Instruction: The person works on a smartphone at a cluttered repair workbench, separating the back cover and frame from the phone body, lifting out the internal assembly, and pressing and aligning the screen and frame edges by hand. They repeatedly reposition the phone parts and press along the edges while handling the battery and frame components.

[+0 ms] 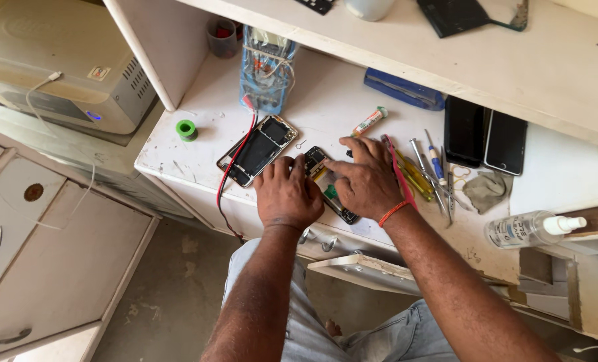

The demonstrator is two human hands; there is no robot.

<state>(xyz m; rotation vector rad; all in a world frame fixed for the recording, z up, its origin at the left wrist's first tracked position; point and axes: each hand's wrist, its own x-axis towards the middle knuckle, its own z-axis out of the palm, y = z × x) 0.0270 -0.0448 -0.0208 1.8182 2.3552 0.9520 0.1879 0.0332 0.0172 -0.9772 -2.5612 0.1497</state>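
Two dark phone screens (485, 137) lie side by side at my right, under the shelf. A clear spray bottle (530, 229) with a blue-and-white label lies near them. A small tube (368, 122) with a red-and-white label lies just beyond my right hand (366, 181).

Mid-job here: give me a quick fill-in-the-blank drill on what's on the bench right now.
1. Both hands, left hand and right hand, rest on an opened ____.
2. The small roll near the bench's left edge is ____ in colour.
3. The right wrist wears an ____ band.
4. The spray bottle is lying on its ____.

Missing words: phone; green; orange; side
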